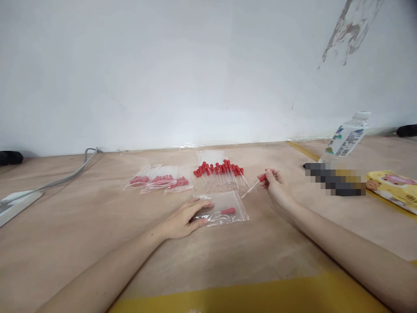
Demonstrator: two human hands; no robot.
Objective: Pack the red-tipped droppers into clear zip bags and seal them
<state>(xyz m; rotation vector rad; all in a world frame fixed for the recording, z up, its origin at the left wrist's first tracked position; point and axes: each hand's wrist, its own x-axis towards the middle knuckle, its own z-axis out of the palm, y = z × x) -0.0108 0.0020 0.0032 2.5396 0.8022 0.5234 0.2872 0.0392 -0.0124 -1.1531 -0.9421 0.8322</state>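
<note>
Our right hand [273,183] pinches one red-bulbed dropper [262,178], stem slanting down leftward. Our left hand [186,218] rests palm-down, thumb and fingers apart, on one clear bag [228,200] holding another dropper [228,211]. Beyond, we see three filled bags [159,181] and a dropper pile [224,169] too overlapped to count.

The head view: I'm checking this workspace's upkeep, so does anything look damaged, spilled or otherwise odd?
Yes: a ragged brown-grey patch at upper right breaks the plain white wall; peeled or stained, I cannot tell which. The dark, elongated object near the clear plastic bottle is pixelated, so its condition is unclear. I see no spill.
</note>
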